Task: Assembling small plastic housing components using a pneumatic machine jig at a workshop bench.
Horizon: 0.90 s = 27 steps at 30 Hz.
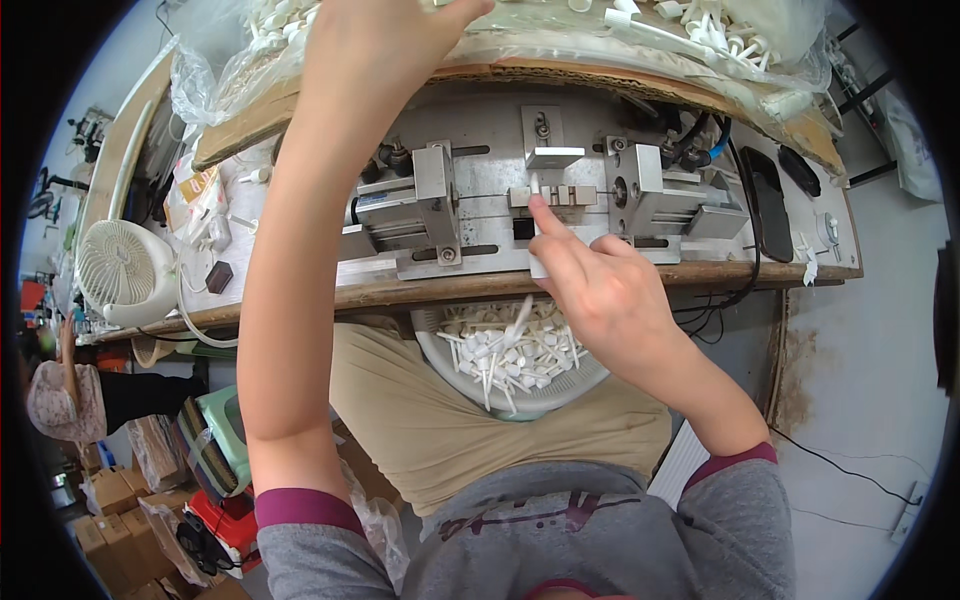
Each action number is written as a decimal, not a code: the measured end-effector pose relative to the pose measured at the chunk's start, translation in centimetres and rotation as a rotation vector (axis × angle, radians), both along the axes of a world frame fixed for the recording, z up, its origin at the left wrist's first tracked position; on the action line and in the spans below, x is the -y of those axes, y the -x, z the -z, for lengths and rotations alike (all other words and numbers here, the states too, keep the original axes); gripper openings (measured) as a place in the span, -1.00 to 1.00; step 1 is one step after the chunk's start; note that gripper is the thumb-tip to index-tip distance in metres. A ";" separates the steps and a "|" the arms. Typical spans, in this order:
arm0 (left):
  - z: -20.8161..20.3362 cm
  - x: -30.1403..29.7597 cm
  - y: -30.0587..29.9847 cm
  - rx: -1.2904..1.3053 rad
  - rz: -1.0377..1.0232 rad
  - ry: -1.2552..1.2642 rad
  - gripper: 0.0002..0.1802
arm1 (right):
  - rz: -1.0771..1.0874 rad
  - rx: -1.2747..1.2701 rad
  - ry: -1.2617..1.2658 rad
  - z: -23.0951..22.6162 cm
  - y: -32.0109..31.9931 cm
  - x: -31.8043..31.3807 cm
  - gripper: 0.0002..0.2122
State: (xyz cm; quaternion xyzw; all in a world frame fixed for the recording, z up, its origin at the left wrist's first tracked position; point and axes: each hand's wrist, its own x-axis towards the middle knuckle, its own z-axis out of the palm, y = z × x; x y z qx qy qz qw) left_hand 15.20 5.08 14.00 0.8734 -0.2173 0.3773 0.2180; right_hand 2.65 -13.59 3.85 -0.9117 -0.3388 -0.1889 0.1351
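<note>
My left hand (400,25) reaches over the heap of white plastic parts (725,35) at the far side. Its thumb is stretched away from the hand, while the upper edge cuts off the other fingers. At the metal fixture block (575,196), my right hand (600,285) has its index fingertip against a slim white stem (535,183). The other fingers curl under, and a white plastic part (538,266) shows beside them. Below, a blurred white stick-like part (524,314) hangs over a basket (440,350) of similar pieces between my knees.
Metal clamp units flank the block, left (435,200) and right (640,190). A cardboard edge (490,72) borders the heap. A white fan (125,265) stands left; a black phone (768,205) and cables lie right. Another person (70,400) is far left.
</note>
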 end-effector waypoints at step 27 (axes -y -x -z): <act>8.9 1.0 11.9 -0.328 0.179 -0.363 -0.72 | 0.605 -0.348 -0.135 -12.4 -13.9 3.0 -0.66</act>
